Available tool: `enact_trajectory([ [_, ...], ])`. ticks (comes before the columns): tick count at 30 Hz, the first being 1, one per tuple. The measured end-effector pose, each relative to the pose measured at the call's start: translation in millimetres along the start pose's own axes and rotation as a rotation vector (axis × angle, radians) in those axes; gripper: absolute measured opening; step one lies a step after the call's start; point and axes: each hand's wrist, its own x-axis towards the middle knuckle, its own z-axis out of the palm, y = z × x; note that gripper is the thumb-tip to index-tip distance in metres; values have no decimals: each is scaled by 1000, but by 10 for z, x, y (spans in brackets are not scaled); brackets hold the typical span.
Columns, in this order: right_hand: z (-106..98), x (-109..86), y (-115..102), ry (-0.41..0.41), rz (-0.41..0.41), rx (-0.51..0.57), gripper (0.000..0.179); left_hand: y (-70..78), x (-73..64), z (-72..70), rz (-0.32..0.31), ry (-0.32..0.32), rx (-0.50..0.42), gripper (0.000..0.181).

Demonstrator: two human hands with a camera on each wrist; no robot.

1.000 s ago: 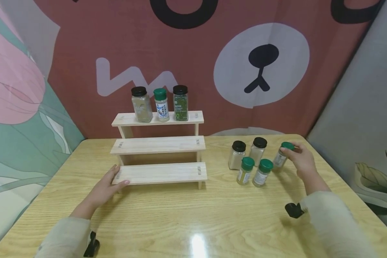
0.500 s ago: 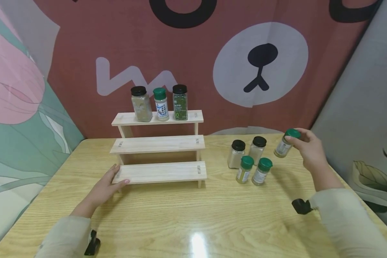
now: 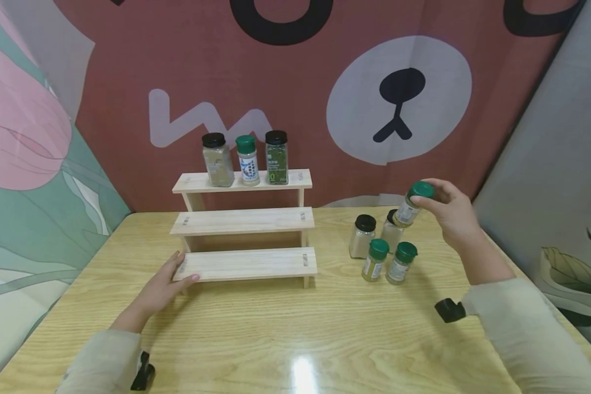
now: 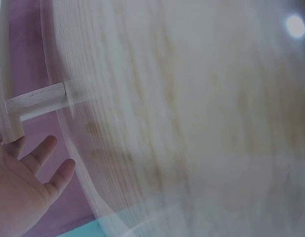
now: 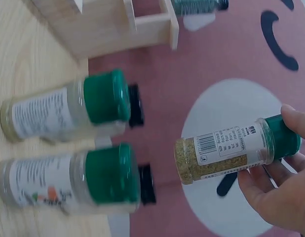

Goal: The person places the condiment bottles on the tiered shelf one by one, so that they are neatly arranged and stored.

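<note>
My right hand (image 3: 454, 216) pinches the green cap of a spice jar (image 5: 216, 152), held tilted in the air. Through its clear wall, grainy yellow-brown seasoning shows beside a white label. In the head view this jar overlaps one of two black-capped jars (image 3: 362, 238) on the table. Two green-capped jars (image 3: 373, 262) stand just in front of those. My left hand (image 3: 160, 287) grips the left end of the lowest step of a three-step wooden rack (image 3: 251, 265), thumb at its front edge. Several of its fingers spread past the wood in the left wrist view (image 4: 24, 182).
Along the rack's top step stand a black-capped jar with pale powder (image 3: 219, 164), a green-capped jar (image 3: 248, 164) and a black-capped jar of green flakes (image 3: 277, 161). Behind the wooden table (image 3: 256, 334) hangs a red-brown cloth with a bear face (image 3: 354, 98).
My right hand has raised the green-capped jar off the table, first shifting right, then moving left above the back jars. The left hand keeps its place on the rack.
</note>
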Motion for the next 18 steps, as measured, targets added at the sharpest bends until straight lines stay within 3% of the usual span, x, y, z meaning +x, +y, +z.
enact_trajectory([
  [11, 438, 29, -99, -150, -79, 74, 36, 9, -4, -8, -15, 4, 3, 83],
  [18, 753, 66, -108, -206, -60, -7, 42, 29, 2, 3, -41, 3, 4, 85],
])
